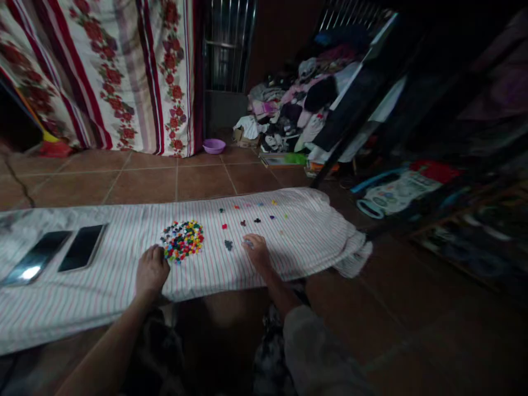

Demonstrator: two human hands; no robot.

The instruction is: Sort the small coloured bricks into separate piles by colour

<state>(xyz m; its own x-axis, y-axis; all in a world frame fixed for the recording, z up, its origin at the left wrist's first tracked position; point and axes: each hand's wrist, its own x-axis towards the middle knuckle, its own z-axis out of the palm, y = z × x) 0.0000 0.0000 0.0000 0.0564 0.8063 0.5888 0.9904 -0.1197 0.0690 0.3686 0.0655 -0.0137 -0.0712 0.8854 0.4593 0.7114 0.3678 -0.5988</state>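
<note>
From where I stand, at the far left of the striped cloth (119, 242), two dark-screened phones lie side by side: the outer phone (39, 256), with a bright reflection, and the inner phone (82, 247). Next, the left hand (152, 269) rests palm down, fingers curled, at the near-left edge of the multicoloured pile (182, 241) of small pieces; whether it grips any piece cannot be told. Right of the pile, a red group (224, 226) is positioned beyond a larger grey group (228, 245). Next is the right hand (256, 250), fingers bent, with small grey-blue pieces (248, 243) at its fingertips; whether they are pinched or only touched cannot be told. Beyond this hand are a black group (257, 220) and a yellow group (274, 202); farther right sits a yellow-green group (286, 216).
</note>
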